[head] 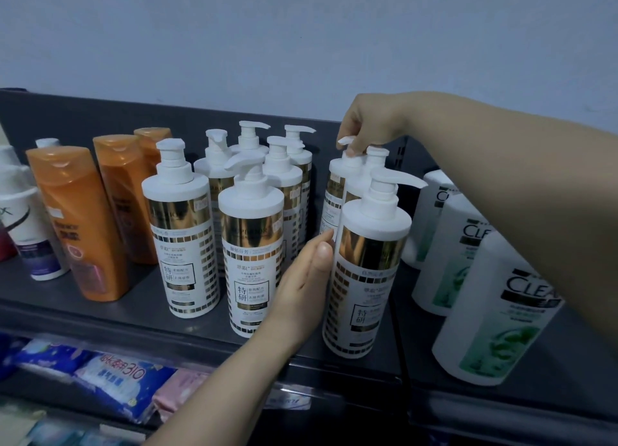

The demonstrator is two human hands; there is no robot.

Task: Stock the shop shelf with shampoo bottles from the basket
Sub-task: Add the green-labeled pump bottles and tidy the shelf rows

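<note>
Watching from the side rn: right hand (364, 127) reaches across w/ fingertips closed in a narrow pinch on the pump head (346, 141) of the rear bottle (334, 194). That bottle sits straight below the grip, long axis upright. Can't tell if its base is on the shelf (133, 311) or just off it.

Left hand (301, 285) isn't gripping anything afaict. Its fingers are straight, laid flat on the left side of the front bottle (366, 278), which stands below the pinch and nearer the person. The fingertips reach the rear bottle's label too.

Imo next bit is squaring the rear one up behind the front one. Left hand is nearer the bodies and the right only has the top, so tipping's the risk. Green-label bottles (495, 328) stand right of the grip. Basket's not in shot.
</note>
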